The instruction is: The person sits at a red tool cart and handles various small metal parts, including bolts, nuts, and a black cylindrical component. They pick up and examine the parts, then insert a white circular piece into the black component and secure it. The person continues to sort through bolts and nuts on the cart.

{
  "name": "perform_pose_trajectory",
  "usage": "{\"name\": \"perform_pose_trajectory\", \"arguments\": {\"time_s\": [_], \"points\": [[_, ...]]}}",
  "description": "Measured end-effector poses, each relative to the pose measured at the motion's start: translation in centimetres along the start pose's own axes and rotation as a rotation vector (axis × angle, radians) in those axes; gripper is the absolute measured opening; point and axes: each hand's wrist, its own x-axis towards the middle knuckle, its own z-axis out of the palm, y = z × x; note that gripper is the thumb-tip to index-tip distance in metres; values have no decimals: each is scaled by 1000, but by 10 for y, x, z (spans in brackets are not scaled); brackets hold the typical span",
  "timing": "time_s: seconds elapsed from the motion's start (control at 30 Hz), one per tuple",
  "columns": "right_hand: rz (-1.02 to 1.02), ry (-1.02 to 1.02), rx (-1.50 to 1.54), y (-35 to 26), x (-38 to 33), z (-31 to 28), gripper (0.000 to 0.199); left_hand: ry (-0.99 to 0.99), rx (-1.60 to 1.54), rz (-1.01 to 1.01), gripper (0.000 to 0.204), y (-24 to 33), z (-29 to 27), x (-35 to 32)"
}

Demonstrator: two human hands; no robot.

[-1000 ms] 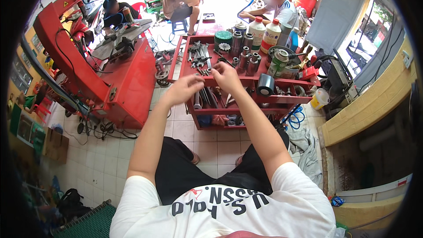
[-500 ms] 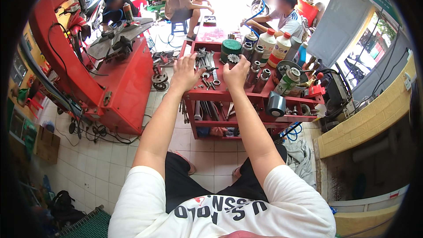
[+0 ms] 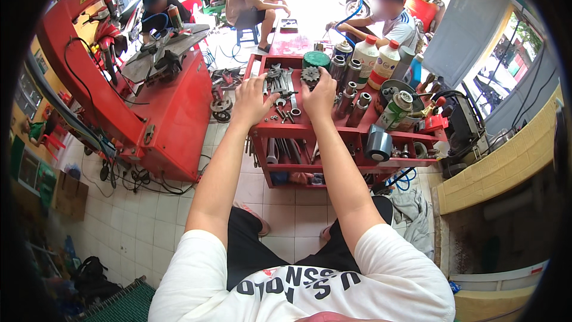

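My right hand (image 3: 320,96) grips a small metal sprocket (image 3: 310,74) between thumb and fingers, its toothed face turned up. Just behind the sprocket stands a round green tin (image 3: 316,59). My left hand (image 3: 251,101) is open at the left side of the red tool cart (image 3: 292,130), fingers stretched forward and thumb out to the right. Several wrenches (image 3: 290,81) lie in the tray between my hands. Small nuts and bolts (image 3: 285,116) are near my left wrist. Whether the left fingertips touch anything beneath them is hard to tell.
Upright metal sockets (image 3: 358,110), white bottles with red caps (image 3: 384,64) and a spray can (image 3: 395,110) crowd the cart's right side. A red machine (image 3: 173,119) stands at the left. Two people sit beyond the cart, and another person is behind the machine.
The sprocket in my right hand has shifted slightly left and tilted, showing more of its face. My left hand stays nearly in place. The person at the far right has turned their head.
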Motion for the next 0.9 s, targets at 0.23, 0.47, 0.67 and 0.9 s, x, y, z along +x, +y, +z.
{"name": "perform_pose_trajectory", "arguments": {"time_s": [0.23, 0.47, 0.67, 0.9], "points": [[-250, -213, 395, -26, -1, -8, 71, 36, -162, 3, 101, 16, 12, 3], [-260, -335, 591, -12, -8, -4, 72, -244, -1004, -210, 71, 18, 1, 4], [-122, -431, 745, -14, -9, 0, 80, -238, -972, -155, 53, 0, 13, 5], [-20, -627, 287, 7, -3, 8, 48, 54, -863, -215, 52, -8, 29, 10]]}}
